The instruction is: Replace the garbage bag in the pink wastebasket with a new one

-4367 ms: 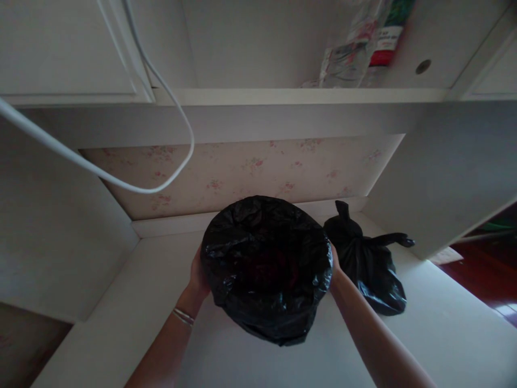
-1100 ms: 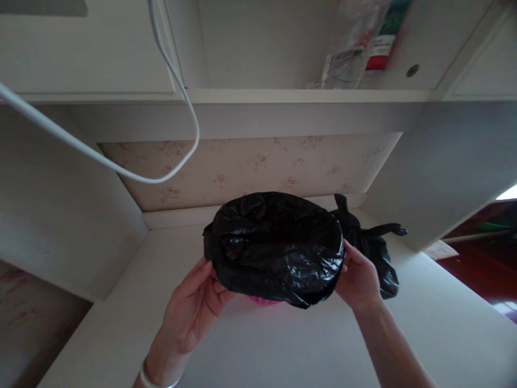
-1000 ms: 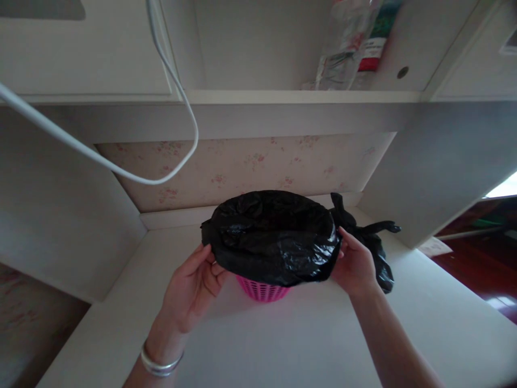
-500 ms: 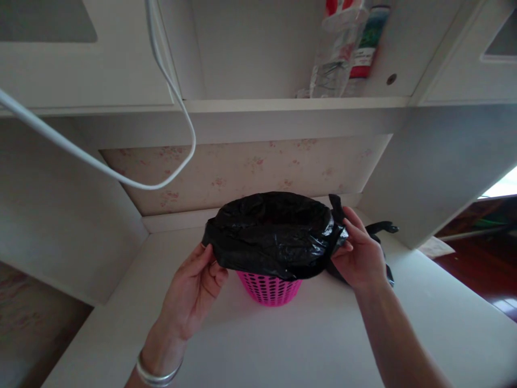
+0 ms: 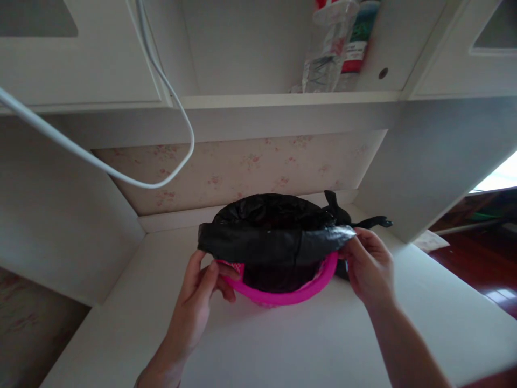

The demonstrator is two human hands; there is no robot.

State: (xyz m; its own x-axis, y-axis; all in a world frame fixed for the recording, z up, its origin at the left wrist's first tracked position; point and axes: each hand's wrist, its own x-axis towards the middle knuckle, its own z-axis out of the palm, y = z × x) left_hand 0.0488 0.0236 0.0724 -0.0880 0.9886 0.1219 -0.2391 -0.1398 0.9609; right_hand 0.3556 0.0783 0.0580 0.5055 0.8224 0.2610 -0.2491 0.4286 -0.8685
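Observation:
A pink perforated plastic wastebasket (image 5: 283, 298) stands on the white surface, its front rim bare. A black plastic bag (image 5: 274, 245) lines it; the bag's front edge is raised above the rim, while the back part still lies over the far side. My left hand (image 5: 202, 288) has its fingers around the left part of the rim, close against the bag's lower left edge. At the right, my right hand (image 5: 369, 264) pinches the bag's raised edge beside the rim. More black plastic (image 5: 343, 269) lies behind my right hand, mostly hidden.
A white cable (image 5: 161, 180) hangs in a loop at upper left. Above the surface runs an open cabinet shelf (image 5: 291, 101) holding a clear plastic container (image 5: 323, 59) and a green-and-red container (image 5: 357, 43). White side panels (image 5: 436, 161) flank the flowered back wall (image 5: 250, 167).
The bag's front edge has been lifted off the basket's front, baring the pink rim. My left hand has gone from the bag's edge to the rim; my right hand moved slightly down and right.

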